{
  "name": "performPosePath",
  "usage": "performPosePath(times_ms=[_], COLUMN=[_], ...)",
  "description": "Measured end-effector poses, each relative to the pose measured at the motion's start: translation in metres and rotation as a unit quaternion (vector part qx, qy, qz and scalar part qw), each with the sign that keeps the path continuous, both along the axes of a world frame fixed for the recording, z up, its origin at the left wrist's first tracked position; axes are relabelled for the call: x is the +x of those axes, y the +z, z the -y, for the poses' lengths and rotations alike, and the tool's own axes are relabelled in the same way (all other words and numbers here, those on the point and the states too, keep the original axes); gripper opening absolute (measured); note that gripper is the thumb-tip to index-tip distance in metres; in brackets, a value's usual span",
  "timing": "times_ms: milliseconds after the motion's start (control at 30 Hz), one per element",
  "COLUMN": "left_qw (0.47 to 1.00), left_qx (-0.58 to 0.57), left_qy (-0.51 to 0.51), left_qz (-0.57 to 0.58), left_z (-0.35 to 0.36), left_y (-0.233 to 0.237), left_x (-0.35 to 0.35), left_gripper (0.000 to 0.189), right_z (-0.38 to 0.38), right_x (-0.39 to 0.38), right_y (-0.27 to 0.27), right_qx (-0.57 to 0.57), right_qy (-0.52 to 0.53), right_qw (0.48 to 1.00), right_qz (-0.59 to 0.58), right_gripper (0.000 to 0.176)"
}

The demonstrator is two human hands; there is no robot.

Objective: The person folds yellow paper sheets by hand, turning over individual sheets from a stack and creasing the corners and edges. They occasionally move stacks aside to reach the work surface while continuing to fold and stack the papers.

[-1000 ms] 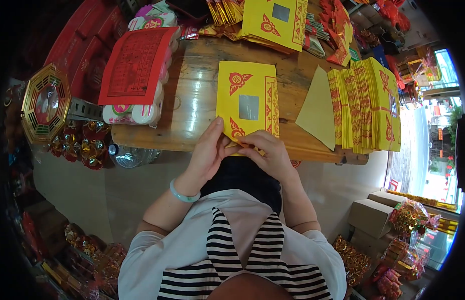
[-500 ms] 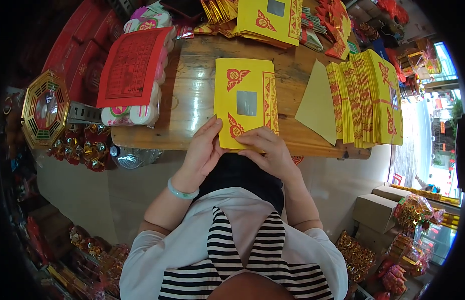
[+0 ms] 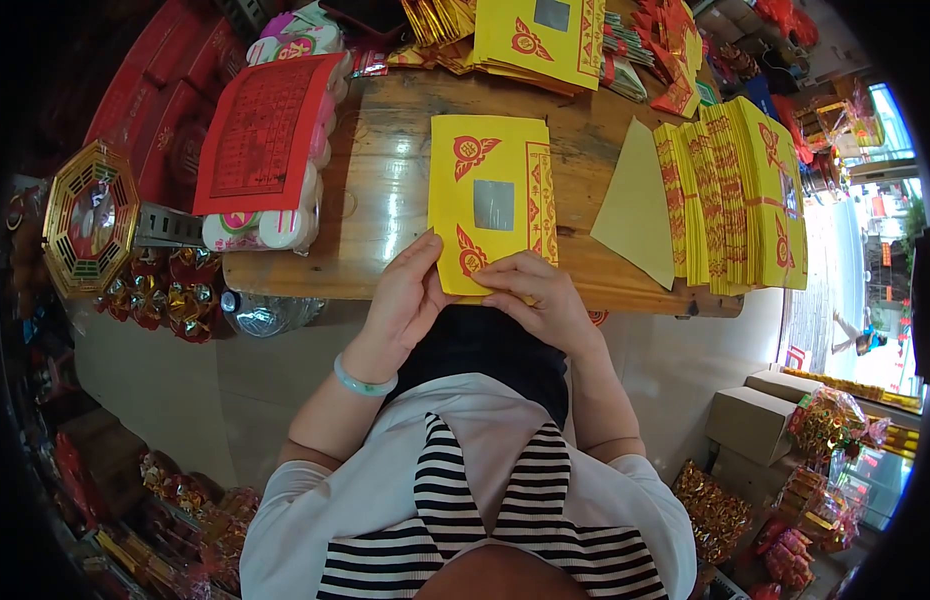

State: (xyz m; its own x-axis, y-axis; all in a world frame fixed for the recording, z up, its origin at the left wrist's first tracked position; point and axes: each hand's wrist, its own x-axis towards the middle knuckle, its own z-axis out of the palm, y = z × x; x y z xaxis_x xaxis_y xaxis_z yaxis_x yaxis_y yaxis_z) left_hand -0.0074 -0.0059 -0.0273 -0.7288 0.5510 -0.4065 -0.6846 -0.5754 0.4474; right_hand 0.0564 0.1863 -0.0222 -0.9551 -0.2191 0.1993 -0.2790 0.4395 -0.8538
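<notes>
A small stack of yellow joss paper (image 3: pixel 495 160), printed in red with a silver square in its middle, lies over the front edge of the wooden table. My left hand (image 3: pixel 409 295) grips its lower left side, with the thumb on top near the edge. At the lower right corner, my right hand (image 3: pixel 537 295) pinches the bottom edge, its fingers bent over the top sheet. The undersides of the sheets and some fingertips are hidden. To the right, a loose plain tan sheet (image 3: pixel 635 215) rests beside fanned bundles of the same yellow paper (image 3: pixel 730 200).
The wooden table (image 3: pixel 385 200) carries another yellow paper pile (image 3: pixel 530 45) at the back. White wrapped rolls (image 3: pixel 285 228) under a red printed sheet (image 3: pixel 257 135) stand at the left. An octagonal mirror (image 3: pixel 90 218) hangs beyond. Cardboard boxes (image 3: pixel 750 420) sit on the lower right.
My right hand's fingers and thumb have shifted slightly at the lower right corner of the joss paper. My left hand stays in nearly the same place.
</notes>
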Motion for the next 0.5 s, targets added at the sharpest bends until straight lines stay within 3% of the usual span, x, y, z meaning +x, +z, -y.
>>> performPosePath(times_ms=[167,233,367,500], left_qw=[1.000,0.997,0.997,0.999], left_qx=[0.025,-0.042,-0.017,-0.009], left_qy=[0.008,0.046,0.017,-0.035], left_qz=[0.001,0.037,0.071,0.030], left_z=[0.015,0.033,0.042,0.017], left_y=[-0.020,-0.005,-0.036,-0.020], left_x=[0.004,0.015,0.010,0.006], left_gripper=[0.029,0.030,0.035,0.041], right_z=[0.007,0.022,0.023,0.000], right_x=[-0.001,-0.001,-0.004,0.003], right_y=[-0.006,-0.013,-0.029,-0.011], right_qx=[-0.026,-0.053,-0.043,0.011], right_qy=[0.018,0.047,0.058,0.021], right_qw=[0.999,0.997,0.994,0.998], right_qz=[0.004,-0.002,-0.078,-0.057], right_gripper=[0.026,0.024,0.019,0.019])
